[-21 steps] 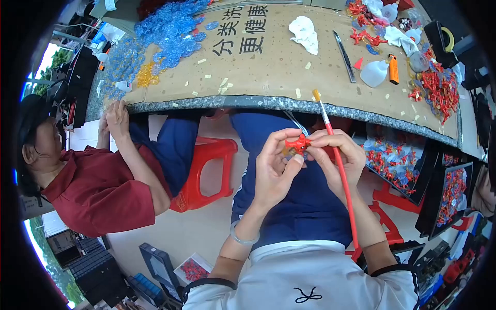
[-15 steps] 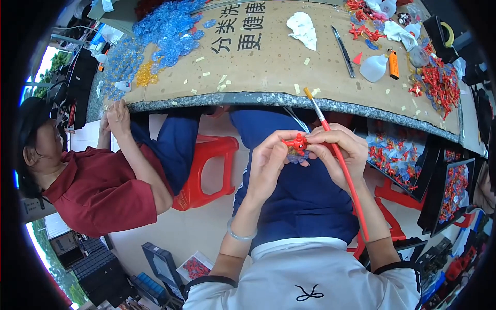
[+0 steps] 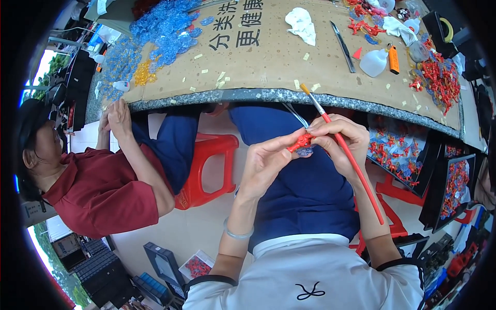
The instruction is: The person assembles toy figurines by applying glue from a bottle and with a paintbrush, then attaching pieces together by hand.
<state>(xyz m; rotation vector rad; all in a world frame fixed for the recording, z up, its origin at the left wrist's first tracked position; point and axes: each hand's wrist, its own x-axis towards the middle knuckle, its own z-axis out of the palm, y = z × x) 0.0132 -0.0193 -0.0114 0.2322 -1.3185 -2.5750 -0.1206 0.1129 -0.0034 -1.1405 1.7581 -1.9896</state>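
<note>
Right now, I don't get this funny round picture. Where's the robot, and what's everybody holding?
There's no robot: these are a person's bare hands. The camera sits on that person's head and looks down; its very wide lens makes straight edges bend.

The left hand and right hand pinch a small red piece together. The right hand also holds a long red paintbrush.

On the table lie clear blue pieces on the left, a pile of red pieces on the right, and crumpled white tissue between them.

The person in dark red sits beside, at the left.
</note>
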